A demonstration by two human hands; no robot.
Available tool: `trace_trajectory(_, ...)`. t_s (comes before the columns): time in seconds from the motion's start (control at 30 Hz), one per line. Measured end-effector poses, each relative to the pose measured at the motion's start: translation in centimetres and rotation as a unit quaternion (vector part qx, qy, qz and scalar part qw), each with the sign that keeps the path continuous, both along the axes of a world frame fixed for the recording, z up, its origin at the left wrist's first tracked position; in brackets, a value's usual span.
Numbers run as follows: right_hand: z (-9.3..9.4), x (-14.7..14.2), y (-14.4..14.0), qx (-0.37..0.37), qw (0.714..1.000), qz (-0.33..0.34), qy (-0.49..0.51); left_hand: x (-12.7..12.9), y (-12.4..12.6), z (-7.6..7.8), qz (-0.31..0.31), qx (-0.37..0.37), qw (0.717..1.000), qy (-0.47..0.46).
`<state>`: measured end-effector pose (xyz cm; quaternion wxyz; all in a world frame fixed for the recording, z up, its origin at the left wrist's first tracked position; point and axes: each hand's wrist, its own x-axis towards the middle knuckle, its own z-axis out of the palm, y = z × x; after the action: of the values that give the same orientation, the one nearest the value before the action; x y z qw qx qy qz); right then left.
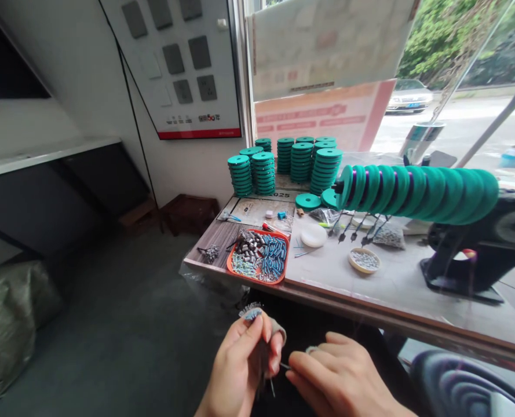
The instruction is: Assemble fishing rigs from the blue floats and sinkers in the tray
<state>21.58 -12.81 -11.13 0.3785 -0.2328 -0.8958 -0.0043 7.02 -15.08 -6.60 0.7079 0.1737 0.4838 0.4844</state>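
Curling inward, left hand (240,354) pinches a blue-grey bundle (252,313), right hand (338,370) a thin rod (285,366).

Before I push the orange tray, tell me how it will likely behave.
The tray will probably slide rather than tip, since it is low and broad. Loose parts heaped inside would likely shift or spill if it tilts. It sits near the front of the table, so pushing that way might send it off.
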Motion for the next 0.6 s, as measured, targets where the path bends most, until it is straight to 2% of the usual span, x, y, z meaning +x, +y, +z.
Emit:
trace_trajectory(0.1, 0.0, 0.1, -0.1, -0.036, 0.999, 0.022, -0.027, -0.3, 0.2, 0.4, -0.045, -0.005, 0.999, 0.006)
trace_trajectory(0.27, -0.1, -0.2, -0.2, -0.095, 0.992, 0.068, -0.048, -0.5, 0.2, 0.3, -0.087, -0.003, 0.996, 0.011)
trace_trajectory(0.4, -0.1, -0.7, 0.0, -0.043, 0.997, 0.068, 0.011, -0.2, 0.2, 0.2, -0.097, -0.011, 0.995, -0.005)
trace_trajectory(0.43, 0.0, -0.7, 0.1, -0.018, 0.997, 0.072, 0.019, -0.3, 0.2, 0.3, -0.072, -0.013, 0.997, -0.014)
trace_trajectory(0.5, 0.4, -0.2, 0.2, 0.028, 0.997, 0.077, 0.008, -0.8, 0.6, 0.6, 0.042, 0.002, 0.999, -0.017)
trace_trajectory(0.57, 1.0, 0.6, 0.3, 0.064, 0.995, 0.068, -0.016, -1.5, 1.1, 0.8, 0.200, 0.048, 0.978, 0.022)
trace_trajectory(0.6, 1.2, 0.9, 0.3, 0.071, 0.996, 0.055, -0.020, -1.8, 1.3, 0.7, 0.235, 0.069, 0.969, 0.044)
